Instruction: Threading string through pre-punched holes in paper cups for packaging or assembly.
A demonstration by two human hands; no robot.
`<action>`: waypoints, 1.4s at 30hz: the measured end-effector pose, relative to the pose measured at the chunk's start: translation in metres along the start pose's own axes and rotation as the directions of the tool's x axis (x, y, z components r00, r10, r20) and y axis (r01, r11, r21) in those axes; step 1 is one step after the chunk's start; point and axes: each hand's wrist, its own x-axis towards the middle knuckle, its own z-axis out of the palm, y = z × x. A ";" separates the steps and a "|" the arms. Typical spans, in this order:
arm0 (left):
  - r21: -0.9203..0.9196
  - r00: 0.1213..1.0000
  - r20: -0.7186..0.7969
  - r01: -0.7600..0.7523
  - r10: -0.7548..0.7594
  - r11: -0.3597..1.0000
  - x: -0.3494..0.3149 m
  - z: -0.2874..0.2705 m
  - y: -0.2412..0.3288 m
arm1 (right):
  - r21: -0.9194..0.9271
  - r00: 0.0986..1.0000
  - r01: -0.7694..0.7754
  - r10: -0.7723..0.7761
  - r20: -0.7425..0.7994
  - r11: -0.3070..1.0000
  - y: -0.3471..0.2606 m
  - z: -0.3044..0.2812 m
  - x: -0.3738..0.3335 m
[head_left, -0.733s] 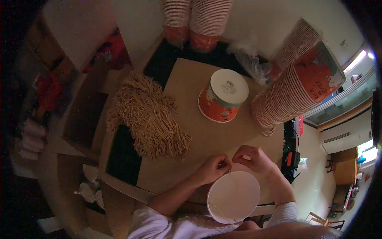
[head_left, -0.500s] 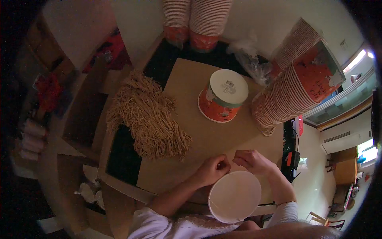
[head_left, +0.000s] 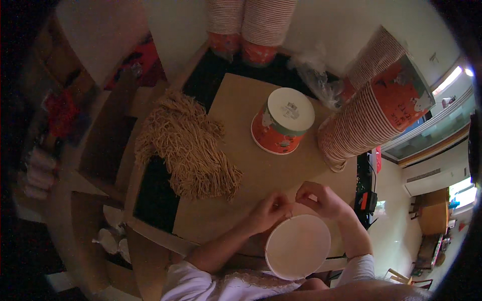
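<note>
A white-lined paper bucket stands low in front of me, its mouth tilted up, close against my body. Just past its far rim, my left hand is closed in a pinch, the fingertips at the rim. My right hand is also pinched, with bent fingers, a little above the rim on the right. Whatever thin thing the fingertips hold is too small to make out. To the left lies a loose heap of tan cords. Farther off, an orange and green paper bucket stands upside down on the cardboard.
A cardboard sheet covers much of the dark green table. Tall stacks of nested buckets lean at the right and rise at the back. A clear plastic bag lies between them. Open cardboard boxes stand left of the table.
My right hand has lifted slightly and curled its fingers more, up and away from the rim. My left hand and the bucket have barely moved.
</note>
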 end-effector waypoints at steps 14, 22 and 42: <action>0.379 0.918 0.177 -0.397 0.356 0.836 -0.004 -0.016 0.012 | -0.139 0.996 0.070 -0.076 -0.035 0.988 -0.003 0.012 0.014; 0.339 0.974 0.068 -0.226 0.216 0.913 -0.007 -0.010 0.028 | -0.098 0.998 -0.005 -0.001 -0.061 0.995 -0.019 0.013 0.005; -0.274 0.964 0.159 0.252 -0.215 0.928 0.003 -0.012 0.009 | -0.136 0.988 -0.104 0.087 -0.130 0.985 -0.032 0.016 -0.007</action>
